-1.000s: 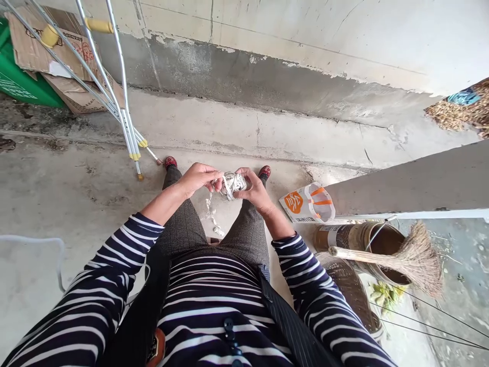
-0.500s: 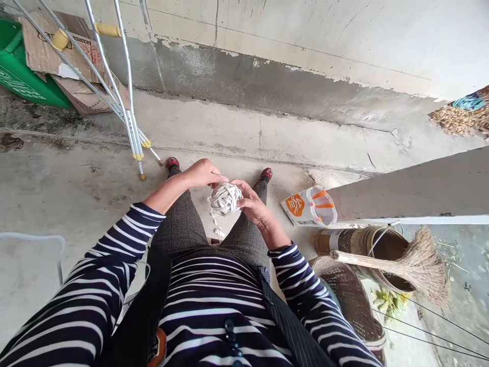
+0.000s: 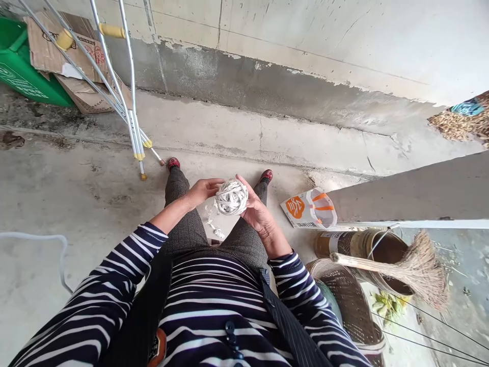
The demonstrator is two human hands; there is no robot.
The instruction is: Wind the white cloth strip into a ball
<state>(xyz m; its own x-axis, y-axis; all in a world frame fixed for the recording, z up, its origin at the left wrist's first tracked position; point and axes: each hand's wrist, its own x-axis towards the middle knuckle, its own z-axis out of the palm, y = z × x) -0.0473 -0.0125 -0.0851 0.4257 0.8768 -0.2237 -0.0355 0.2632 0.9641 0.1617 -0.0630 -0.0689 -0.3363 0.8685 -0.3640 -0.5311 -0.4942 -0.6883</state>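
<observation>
In front of my lap I have a ball of white cord, wound in many loose turns. My right hand cups it from the right, thumb and fingers round its side. On the other side, the bent fingers of my left hand press against the ball's left edge; their tips are partly hidden behind it. A loose crinkled tail of the cord dangles below the ball between my thighs.
Metal crutches lean at the upper left before a cardboard box and a green bin. To the right are a paper bag, a straw broom across a bucket, and a wicker basket.
The ball has turned and shifted slightly right and up. My left hand has gone from pinching at its top to lying against its left side; my right fingers have spread around it.
</observation>
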